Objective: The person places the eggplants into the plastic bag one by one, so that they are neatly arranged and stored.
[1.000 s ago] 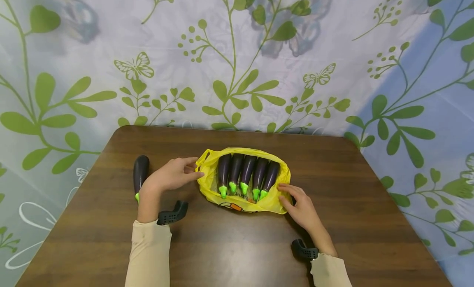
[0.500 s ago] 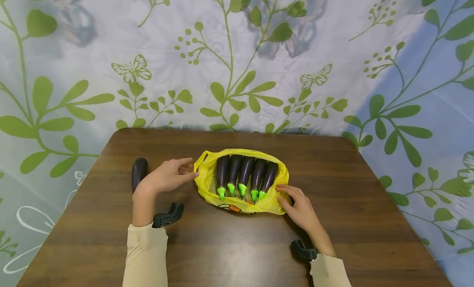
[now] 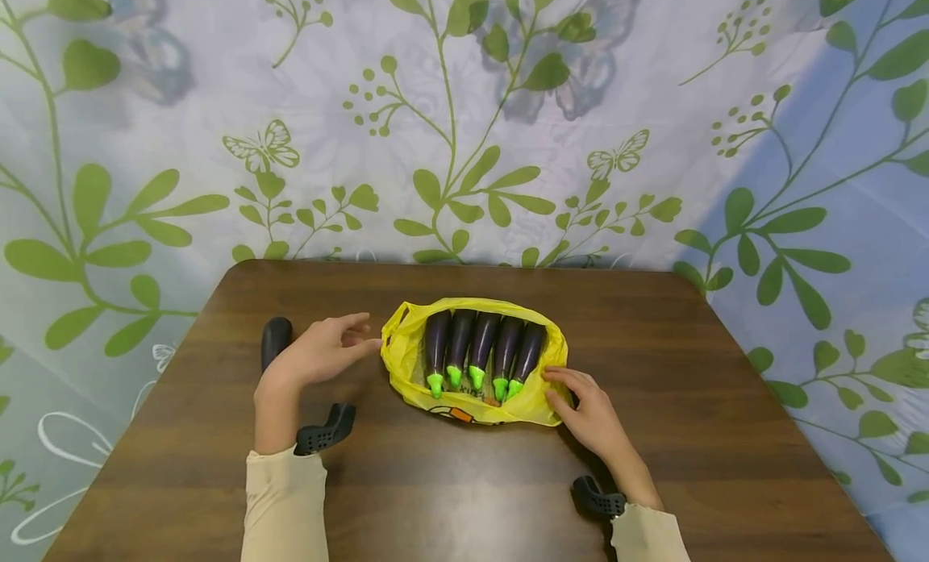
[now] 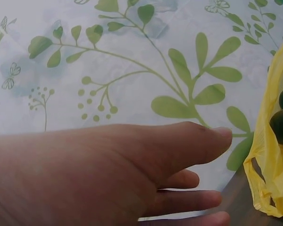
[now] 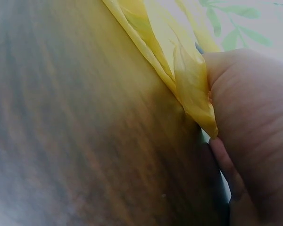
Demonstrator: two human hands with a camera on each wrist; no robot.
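In the head view, a yellow plastic bag [image 3: 406, 380] lies on the table with its mouth spread. Several eggplants [image 3: 482, 348] lie side by side in it, green stem ends toward me. My right hand [image 3: 591, 413] holds the bag's right edge; in the right wrist view the yellow plastic [image 5: 191, 80] runs between thumb and fingers. Just left of the bag is my left hand [image 3: 322, 352], holding nothing, thumb and fingers extended toward the bag's left handle loop. Behind that hand lies a single eggplant [image 3: 277, 338], its lower end hidden by the hand and wrist.
The brown wooden table [image 3: 464, 481] has rounded far corners and ends at a wall cloth [image 3: 319, 151] printed with green leaves. Each wrist wears a black band mount, such as the left mount [image 3: 327, 430].
My left hand has drawn back slightly left, away from the bag's handle side, and now covers more of the single eggplant. The right hand keeps its place on the bag.
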